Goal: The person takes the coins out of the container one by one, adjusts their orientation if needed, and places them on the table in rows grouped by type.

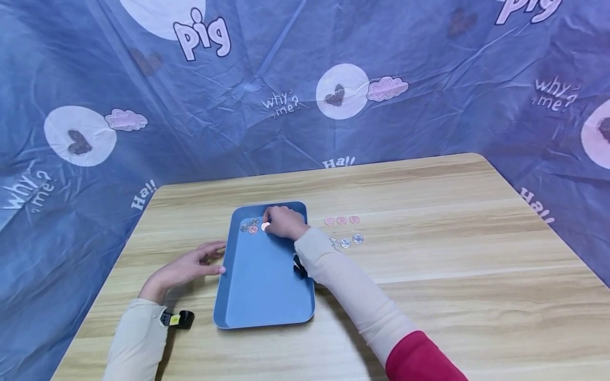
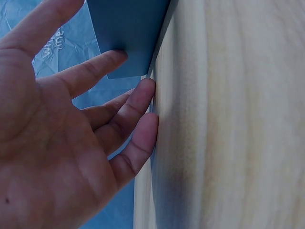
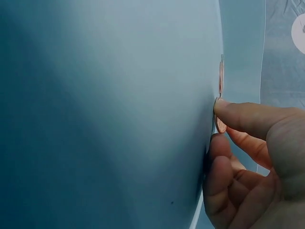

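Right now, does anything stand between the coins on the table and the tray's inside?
Yes: the raised right side of the blue tray, with the right sleeve stretched over it, partly covering a silver coin.

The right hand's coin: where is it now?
In the head view, the held coin is toward the far end of the blue tray, right of three other coins.

The right sleeve [image 1: 352, 286] covers a stretch of the tray [image 1: 267, 296] along its right wall and part of the leftmost near silver coin [image 1: 335, 243], while the coins' markings are too small to read. The right hand [image 1: 284, 222] partly hides its pinched copper coin [image 3: 220, 125]; the left wrist view's edge cuts off one fingertip of the left hand [image 2: 57, 124].
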Tool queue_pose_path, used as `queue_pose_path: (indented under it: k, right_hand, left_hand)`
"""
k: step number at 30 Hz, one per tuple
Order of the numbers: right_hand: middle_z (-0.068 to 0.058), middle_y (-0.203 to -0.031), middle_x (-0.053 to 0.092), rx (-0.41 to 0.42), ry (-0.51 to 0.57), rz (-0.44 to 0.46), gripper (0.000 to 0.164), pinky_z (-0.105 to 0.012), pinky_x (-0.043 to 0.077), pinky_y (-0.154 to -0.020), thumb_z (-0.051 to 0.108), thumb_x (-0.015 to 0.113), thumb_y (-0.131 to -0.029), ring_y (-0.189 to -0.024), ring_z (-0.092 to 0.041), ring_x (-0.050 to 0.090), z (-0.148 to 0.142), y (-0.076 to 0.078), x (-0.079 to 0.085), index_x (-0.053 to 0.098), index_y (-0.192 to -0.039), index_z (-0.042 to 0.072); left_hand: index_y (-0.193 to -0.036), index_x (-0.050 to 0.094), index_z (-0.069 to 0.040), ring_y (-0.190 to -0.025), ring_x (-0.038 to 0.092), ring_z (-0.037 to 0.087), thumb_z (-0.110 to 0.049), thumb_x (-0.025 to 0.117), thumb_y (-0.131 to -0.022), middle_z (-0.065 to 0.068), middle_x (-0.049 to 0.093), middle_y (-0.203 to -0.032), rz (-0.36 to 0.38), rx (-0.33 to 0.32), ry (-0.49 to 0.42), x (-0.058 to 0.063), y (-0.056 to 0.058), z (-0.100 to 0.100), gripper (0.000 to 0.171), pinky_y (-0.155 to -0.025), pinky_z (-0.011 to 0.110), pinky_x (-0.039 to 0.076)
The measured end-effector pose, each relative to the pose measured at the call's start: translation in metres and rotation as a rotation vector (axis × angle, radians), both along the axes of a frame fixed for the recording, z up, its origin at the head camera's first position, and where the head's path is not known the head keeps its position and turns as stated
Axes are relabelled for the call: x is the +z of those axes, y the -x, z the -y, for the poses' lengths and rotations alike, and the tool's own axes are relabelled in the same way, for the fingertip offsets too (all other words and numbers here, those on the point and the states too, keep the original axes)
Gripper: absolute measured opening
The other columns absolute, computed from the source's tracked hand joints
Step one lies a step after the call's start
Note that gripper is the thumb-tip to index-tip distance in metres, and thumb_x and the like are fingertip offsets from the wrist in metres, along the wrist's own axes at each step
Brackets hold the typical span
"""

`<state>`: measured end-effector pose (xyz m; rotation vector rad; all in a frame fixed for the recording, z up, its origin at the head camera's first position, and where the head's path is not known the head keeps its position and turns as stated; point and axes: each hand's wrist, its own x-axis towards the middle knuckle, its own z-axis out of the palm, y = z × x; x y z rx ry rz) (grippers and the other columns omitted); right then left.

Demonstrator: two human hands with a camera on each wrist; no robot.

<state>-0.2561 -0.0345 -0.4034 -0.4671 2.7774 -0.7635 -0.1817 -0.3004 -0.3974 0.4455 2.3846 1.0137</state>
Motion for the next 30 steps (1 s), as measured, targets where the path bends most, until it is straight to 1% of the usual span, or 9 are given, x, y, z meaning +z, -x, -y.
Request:
queue_pose_path:
  k: [7,10,13,18,22,26,28,30]
  right_hand:
    - [0.0,-0.089,0.064,0.015,-0.019,-0.016,0.009,-0.032,0.045,-0.062,0.028,0.062,-0.094,-0.072,-0.017,0.057,0.0,-0.001,0.002,0.063,-0.098,0.021]
    - [0.001,-0.087,0.064,0.017,-0.009,-0.028,0.008,-0.031,0.044,-0.061,0.03,0.06,-0.095,-0.07,-0.017,0.056,0.0,-0.002,0.002,0.063,-0.096,0.022]
    - [0.002,-0.082,0.064,0.023,0.018,-0.034,0.006,-0.029,0.045,-0.058,0.028,0.059,-0.095,-0.064,-0.015,0.056,0.0,-0.003,0.001,0.062,-0.095,0.023]
    - [0.002,-0.072,0.064,0.044,0.115,0.014,0.004,-0.025,0.046,-0.053,0.023,0.059,-0.095,-0.054,-0.01,0.059,0.002,-0.005,0.0,0.061,-0.097,0.02]
    - [0.003,-0.073,0.065,0.052,0.198,0.053,0.004,-0.024,0.047,-0.054,0.021,0.061,-0.094,-0.055,-0.01,0.062,0.003,-0.006,0.0,0.061,-0.097,0.018]
    - [-0.001,-0.075,0.068,0.048,0.287,0.093,0.003,-0.024,0.048,-0.056,0.018,0.06,-0.094,-0.056,-0.012,0.063,0.006,-0.006,0.003,0.061,-0.096,0.016]
    - [-0.004,-0.077,0.07,0.045,0.349,0.127,0.003,-0.024,0.049,-0.057,0.017,0.06,-0.095,-0.056,-0.015,0.063,0.007,-0.006,0.006,0.061,-0.097,0.015]
    - [-0.009,-0.08,0.073,0.035,0.429,0.175,0.004,-0.026,0.05,-0.058,0.016,0.059,-0.095,-0.057,-0.021,0.065,0.009,-0.006,0.011,0.061,-0.098,0.013]
  left_hand:
    - [-0.151,0.031,-0.006,-0.136,0.03,0.05,-0.034,0.065,-0.092,0.027,0.026,-0.153,-0.015,-0.017,0.001,0.001,0.001,0.0,0.074,-0.107,0.064,0.032]
    - [-0.151,0.031,-0.006,-0.135,0.032,0.049,-0.033,0.066,-0.091,0.027,0.027,-0.152,-0.016,-0.018,-0.005,0.002,0.001,0.0,0.074,-0.107,0.063,0.033]
    - [-0.151,0.031,-0.006,-0.135,0.033,0.048,-0.033,0.066,-0.091,0.027,0.028,-0.152,-0.015,-0.019,-0.008,0.002,0.0,-0.001,0.074,-0.106,0.062,0.034]
    - [-0.15,0.031,-0.005,-0.135,0.032,0.049,-0.032,0.066,-0.091,0.028,0.03,-0.151,-0.018,-0.016,-0.009,0.002,0.0,0.0,0.073,-0.107,0.063,0.033]
    - [-0.15,0.031,-0.005,-0.136,0.032,0.05,-0.032,0.066,-0.091,0.028,0.031,-0.151,-0.018,-0.016,-0.012,0.002,-0.001,0.0,0.074,-0.107,0.063,0.032]
    - [-0.151,0.031,-0.005,-0.135,0.032,0.05,-0.032,0.066,-0.091,0.028,0.03,-0.151,-0.015,-0.015,-0.011,0.003,-0.001,-0.001,0.074,-0.107,0.063,0.033]
    - [-0.151,0.031,-0.006,-0.135,0.032,0.05,-0.033,0.066,-0.091,0.028,0.03,-0.151,-0.016,-0.016,-0.009,0.003,-0.001,-0.001,0.074,-0.106,0.063,0.033]
    - [-0.151,0.031,-0.006,-0.135,0.032,0.05,-0.032,0.066,-0.091,0.028,0.03,-0.151,-0.016,-0.016,-0.011,0.003,-0.001,-0.001,0.074,-0.106,0.064,0.033]
